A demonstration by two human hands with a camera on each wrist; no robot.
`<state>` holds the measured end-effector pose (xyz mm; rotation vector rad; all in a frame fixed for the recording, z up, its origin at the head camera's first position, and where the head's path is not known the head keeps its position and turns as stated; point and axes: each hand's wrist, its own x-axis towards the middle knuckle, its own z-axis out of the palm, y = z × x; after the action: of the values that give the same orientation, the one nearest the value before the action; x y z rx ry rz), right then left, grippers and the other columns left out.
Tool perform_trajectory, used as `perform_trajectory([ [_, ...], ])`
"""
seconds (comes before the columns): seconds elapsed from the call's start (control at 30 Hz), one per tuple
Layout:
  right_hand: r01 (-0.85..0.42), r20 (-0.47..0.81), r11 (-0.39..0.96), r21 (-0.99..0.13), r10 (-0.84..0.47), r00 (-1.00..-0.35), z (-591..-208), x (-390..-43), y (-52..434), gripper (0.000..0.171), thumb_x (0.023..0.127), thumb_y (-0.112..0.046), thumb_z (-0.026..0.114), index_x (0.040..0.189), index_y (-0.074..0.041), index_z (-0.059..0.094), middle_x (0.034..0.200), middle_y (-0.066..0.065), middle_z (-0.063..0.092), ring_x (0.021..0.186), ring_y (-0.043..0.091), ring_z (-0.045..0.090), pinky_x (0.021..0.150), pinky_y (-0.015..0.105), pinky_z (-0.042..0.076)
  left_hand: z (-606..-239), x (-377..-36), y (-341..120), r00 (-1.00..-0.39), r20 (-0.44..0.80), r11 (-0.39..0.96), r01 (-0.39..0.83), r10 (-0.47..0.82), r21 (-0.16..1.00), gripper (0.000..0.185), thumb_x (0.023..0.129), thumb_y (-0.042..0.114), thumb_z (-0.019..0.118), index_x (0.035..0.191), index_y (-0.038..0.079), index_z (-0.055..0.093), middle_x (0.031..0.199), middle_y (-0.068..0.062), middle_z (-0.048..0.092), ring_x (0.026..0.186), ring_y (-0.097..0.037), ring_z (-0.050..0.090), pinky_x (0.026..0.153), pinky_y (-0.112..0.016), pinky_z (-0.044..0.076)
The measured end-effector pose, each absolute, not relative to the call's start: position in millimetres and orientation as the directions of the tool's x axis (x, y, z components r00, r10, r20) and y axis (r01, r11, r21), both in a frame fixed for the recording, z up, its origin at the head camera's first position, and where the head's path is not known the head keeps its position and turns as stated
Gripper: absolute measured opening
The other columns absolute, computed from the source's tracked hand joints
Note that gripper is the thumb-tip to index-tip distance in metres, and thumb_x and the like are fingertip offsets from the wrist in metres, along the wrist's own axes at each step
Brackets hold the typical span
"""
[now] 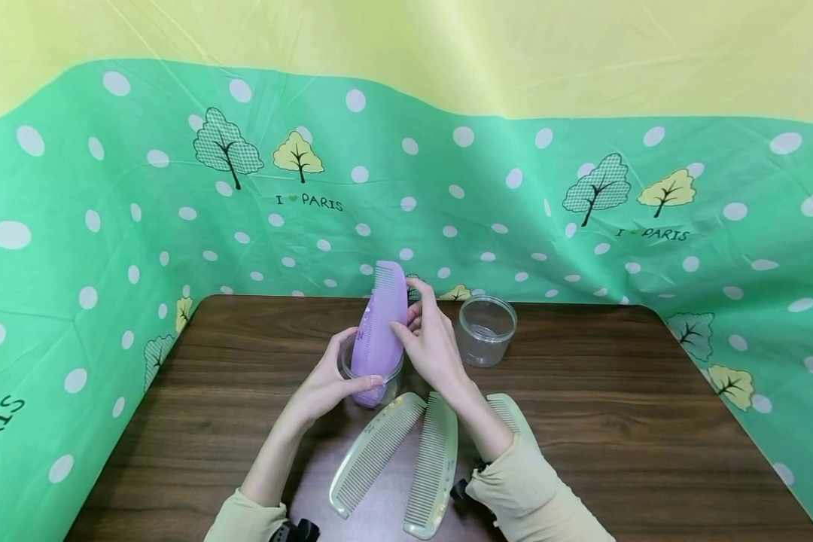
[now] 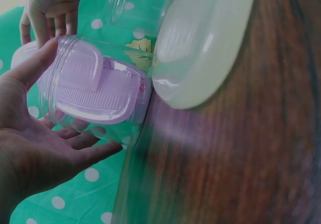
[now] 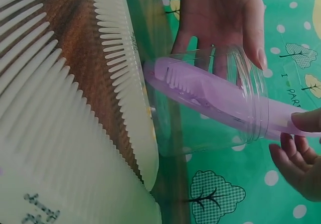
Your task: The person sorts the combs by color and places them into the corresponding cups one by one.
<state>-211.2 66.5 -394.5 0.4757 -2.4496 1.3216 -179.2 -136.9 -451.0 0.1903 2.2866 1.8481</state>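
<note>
My right hand pinches the upright purple comb, lower end inside the jar my left hand cups.

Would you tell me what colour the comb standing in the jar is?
The comb is pale purple, clearest in the head view.

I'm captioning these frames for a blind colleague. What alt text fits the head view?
A person's right hand holds a purple comb upright in a clear jar that the left hand steadies on a dark wooden table. Three pale green combs lie nearer the person, and a second clear jar stands to the right.
</note>
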Motion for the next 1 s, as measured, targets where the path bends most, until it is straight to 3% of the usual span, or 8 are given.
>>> perform_trajectory([
  [0.5, -0.257, 0.237, 0.649, -0.716, -0.12, -0.964, -403.4, -209.3, 64.7, 0.069, 0.084, -0.012, 0.084, 0.142, -0.021, 0.047, 0.085, -0.001, 0.067, 0.074, 0.011, 0.062, 0.066, 0.03, 0.051, -448.5, -178.0, -135.4, -0.971, -0.069, 0.195, -0.024, 0.228, 0.98, 0.096, 0.084, 0.022, 0.085, 0.158, 0.02, 0.024, 0.161, -0.011, 0.036, 0.137, -0.033, 0.051, 0.109, -0.043, 0.045],
  [1.0, -0.251, 0.208, 0.66, -0.708, -0.145, -0.967, -400.0, -205.2, 72.2, 0.063, 0.089, -0.02, 0.081, 0.143, -0.019, 0.05, 0.088, -0.001, 0.068, 0.078, 0.012, 0.063, 0.072, 0.031, 0.052, -450.8, -178.9, -137.1, -0.971, -0.066, 0.194, -0.02, 0.231, 0.981, 0.096, 0.084, 0.023, 0.085, 0.158, 0.019, 0.024, 0.159, -0.011, 0.038, 0.137, -0.031, 0.051, 0.113, -0.045, 0.041],
])
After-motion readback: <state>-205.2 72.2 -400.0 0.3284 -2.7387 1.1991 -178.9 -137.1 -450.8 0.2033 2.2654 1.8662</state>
